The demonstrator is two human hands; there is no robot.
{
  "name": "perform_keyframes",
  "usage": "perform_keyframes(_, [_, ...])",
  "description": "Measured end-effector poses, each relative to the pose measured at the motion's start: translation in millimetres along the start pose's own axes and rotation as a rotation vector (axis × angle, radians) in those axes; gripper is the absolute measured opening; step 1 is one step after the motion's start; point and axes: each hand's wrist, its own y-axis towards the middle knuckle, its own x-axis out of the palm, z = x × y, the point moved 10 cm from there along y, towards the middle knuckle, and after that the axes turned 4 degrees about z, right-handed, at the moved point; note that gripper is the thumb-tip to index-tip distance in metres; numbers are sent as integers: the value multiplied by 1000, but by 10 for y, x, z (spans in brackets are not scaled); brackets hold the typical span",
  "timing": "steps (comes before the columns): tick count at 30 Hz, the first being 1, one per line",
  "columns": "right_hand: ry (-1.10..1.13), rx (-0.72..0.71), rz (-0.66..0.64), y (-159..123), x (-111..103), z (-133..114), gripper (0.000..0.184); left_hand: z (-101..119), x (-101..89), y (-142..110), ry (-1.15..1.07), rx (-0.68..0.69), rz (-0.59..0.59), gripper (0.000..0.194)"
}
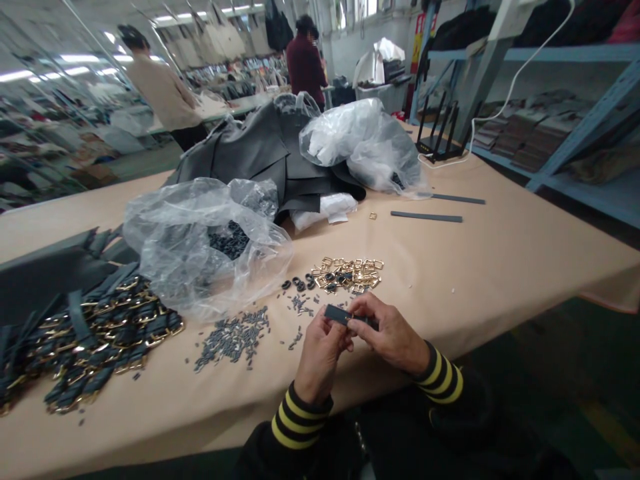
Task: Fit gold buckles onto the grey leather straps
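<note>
Between my two hands is a dark grey leather strap (337,314), held just above the table's near edge. My left hand (323,347) pinches its left end from below. The fingers of my right hand (390,330) close on the strap's other part, where a small glint of metal shows; what exactly lies under the fingertips is hidden. Just beyond my hands lies a pile of gold buckles (350,275), with several black loops (301,283) beside it. Small grey pieces (235,339) are scattered to the left of my left hand.
Finished-looking straps with gold buckles (115,333) are heaped at the left. A clear plastic bag (200,247) holds black pieces. Grey sheets (250,153) and another plastic bag (365,140) lie farther back, near a router (443,143). Two loose strips (426,217) lie right. Two people stand beyond.
</note>
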Motion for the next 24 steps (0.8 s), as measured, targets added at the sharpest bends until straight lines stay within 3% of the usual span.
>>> perform_keyframes(2, [-52,-30,-5,-2,-3,-26,3,75,-30,-30,69,70,9,17])
perform_keyframes(6, [-106,-18,-20,-5,-5,3,6,151,-45,-89,124,112,-23,20])
perform_keyframes(15, [-287,-19,-47,-23,33,32,7,-32,-212,-45,-52,54,136,18])
perform_keyframes(24, [-395,33,13,-4,-14,130,6,168,-178,-101,419,273,176,13])
